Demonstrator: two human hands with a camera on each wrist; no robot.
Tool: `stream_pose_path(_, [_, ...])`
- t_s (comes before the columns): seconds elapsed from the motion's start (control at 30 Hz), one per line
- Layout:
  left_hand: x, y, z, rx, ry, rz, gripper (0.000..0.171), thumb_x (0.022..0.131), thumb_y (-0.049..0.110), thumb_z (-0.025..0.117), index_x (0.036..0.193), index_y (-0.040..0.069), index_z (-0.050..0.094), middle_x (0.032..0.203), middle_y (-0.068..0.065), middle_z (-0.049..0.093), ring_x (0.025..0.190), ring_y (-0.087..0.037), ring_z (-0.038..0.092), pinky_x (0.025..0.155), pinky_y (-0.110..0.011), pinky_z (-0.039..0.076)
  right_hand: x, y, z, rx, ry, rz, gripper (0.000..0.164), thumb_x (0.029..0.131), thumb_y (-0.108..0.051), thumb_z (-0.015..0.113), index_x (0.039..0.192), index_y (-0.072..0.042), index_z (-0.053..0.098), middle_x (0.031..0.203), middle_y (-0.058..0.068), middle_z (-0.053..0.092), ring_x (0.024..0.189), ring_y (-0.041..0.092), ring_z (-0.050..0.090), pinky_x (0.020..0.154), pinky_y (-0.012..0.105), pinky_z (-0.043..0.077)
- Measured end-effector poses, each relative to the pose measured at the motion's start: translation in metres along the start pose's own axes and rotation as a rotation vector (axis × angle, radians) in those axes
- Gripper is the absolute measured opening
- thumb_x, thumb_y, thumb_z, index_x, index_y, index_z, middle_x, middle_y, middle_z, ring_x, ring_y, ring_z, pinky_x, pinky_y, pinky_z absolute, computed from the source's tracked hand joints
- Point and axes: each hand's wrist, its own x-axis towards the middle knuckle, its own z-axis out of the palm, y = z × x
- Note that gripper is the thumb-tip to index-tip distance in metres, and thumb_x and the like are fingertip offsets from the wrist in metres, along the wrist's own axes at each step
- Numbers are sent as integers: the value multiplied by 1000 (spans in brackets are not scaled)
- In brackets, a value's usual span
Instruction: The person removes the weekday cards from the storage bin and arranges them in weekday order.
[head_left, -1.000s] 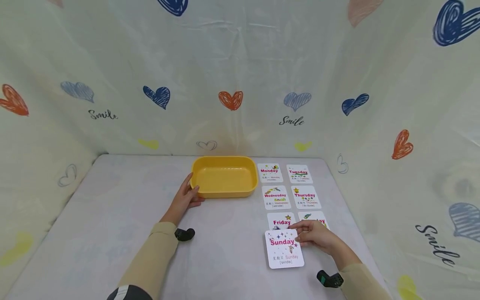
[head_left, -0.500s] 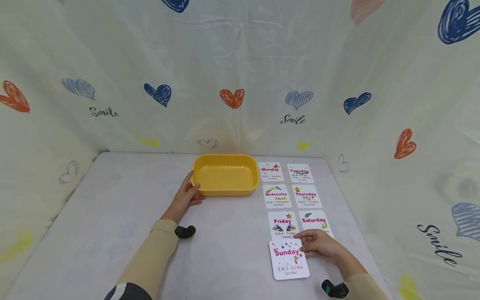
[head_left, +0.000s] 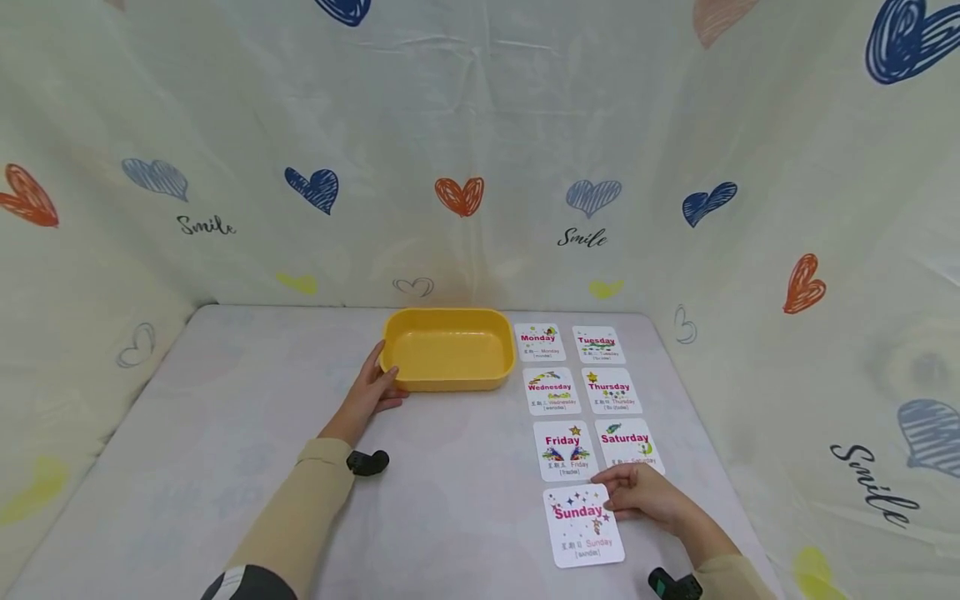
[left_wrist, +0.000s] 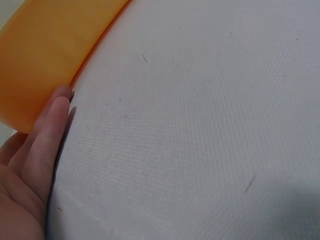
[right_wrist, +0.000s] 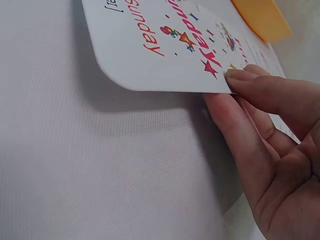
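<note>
In the head view my right hand (head_left: 647,500) pinches the upper right corner of a white flashcard (head_left: 583,527) printed "Sunday". The right wrist view shows the thumb on top of this Sunday card (right_wrist: 150,60) and fingers under it, its near edge lifted over a shadow on the cloth. My left hand (head_left: 367,396) holds the near left corner of a yellow plastic tray (head_left: 450,386), fingers spread around its rim and wall. In the left wrist view, fingertips lie against the yellow wall of the tray (left_wrist: 45,55).
Above the Sunday card lie paired day cards: Friday (head_left: 564,452) and Saturday (head_left: 628,442), Wednesday (head_left: 552,392) and Thursday (head_left: 611,391), Monday (head_left: 538,342) and Tuesday (head_left: 598,344). A heart-printed curtain (head_left: 480,125) encloses the white table (head_left: 225,400).
My right hand has drawn the Sunday card toward me and slightly right, uncovering the Friday card and more of Saturday. The left hand and tray stay put.
</note>
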Motion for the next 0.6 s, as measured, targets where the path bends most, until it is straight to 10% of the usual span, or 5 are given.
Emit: stream_pose_path(0.6, [1, 15, -4, 104, 4, -49, 86, 99, 39, 54, 155, 33, -11, 159, -18, 19, 108, -30, 63, 82, -34, 57, 2, -20, 17, -356, 186, 0, 31, 73, 10, 74, 103, 5, 70, 76, 8, 55, 64, 18, 57, 55, 32, 57])
